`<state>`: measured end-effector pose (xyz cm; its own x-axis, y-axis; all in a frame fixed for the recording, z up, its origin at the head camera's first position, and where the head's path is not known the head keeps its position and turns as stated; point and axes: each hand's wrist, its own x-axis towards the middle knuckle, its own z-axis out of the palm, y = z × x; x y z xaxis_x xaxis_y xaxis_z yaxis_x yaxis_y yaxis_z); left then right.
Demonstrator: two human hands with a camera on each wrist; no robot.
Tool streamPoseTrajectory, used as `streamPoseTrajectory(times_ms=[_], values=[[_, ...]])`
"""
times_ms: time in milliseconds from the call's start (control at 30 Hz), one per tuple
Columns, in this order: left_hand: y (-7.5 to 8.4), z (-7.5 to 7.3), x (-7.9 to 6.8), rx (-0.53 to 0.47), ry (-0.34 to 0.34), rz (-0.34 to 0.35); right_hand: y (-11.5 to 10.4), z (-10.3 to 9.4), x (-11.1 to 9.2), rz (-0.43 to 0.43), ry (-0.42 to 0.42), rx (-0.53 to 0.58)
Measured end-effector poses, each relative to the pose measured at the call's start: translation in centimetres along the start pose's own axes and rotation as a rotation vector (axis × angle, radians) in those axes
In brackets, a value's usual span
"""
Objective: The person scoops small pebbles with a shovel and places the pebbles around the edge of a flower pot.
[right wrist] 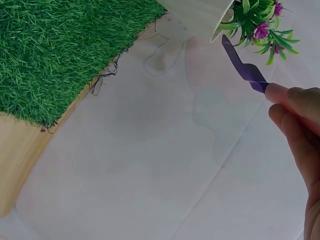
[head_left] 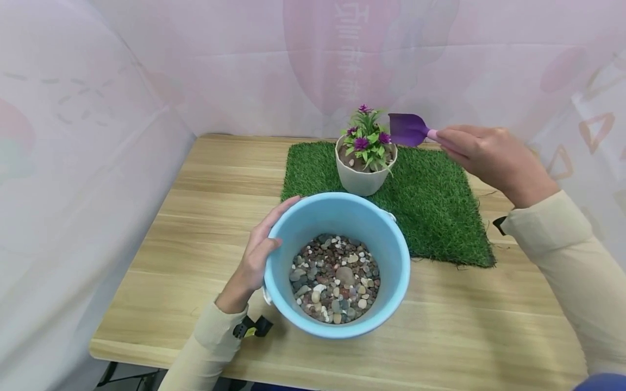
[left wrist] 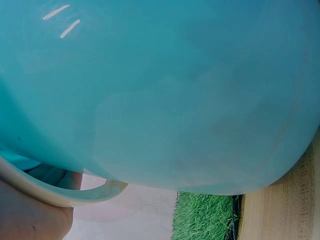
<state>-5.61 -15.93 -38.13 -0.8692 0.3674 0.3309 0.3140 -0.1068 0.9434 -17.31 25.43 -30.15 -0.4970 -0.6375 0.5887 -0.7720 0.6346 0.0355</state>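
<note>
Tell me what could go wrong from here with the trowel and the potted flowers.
The purple trowel with a pink handle, held in the right hand close beside the purple, green-leaved flowers, might snag or bend them.

The round light-blue bucket of multicoloured pebbles looks close to the round cream pot; if the left hand gripping the bucket shifts it, it might bump the pot.

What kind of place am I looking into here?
Probably a makeshift indoor booth rather than a real garden: pale printed sheets rise behind and on both sides of a wooden table, and the green turf mat on it looks artificial.
</note>
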Motion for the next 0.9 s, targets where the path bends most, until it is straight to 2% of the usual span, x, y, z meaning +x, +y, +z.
streamPoseTrajectory(times_ms=[400, 600, 800, 900], values=[[-0.2, 0.0, 0.0, -0.004, 0.001, 0.010, 0.0, -1.2, -1.5, 0.122, 0.058, 0.054], [-0.1, 0.0, 0.0, -0.004, 0.001, 0.018, -0.3, -1.8, -2.3, 0.092, 0.115, 0.089], [0.0, 0.0, 0.0, -0.002, -0.002, 0.021, -0.9, -2.6, -2.9, 0.092, 0.180, 0.056], [-0.1, 0.0, -0.1, 0.004, -0.001, 0.020, -1.5, -3.1, -2.8, 0.093, 0.208, 0.129]])
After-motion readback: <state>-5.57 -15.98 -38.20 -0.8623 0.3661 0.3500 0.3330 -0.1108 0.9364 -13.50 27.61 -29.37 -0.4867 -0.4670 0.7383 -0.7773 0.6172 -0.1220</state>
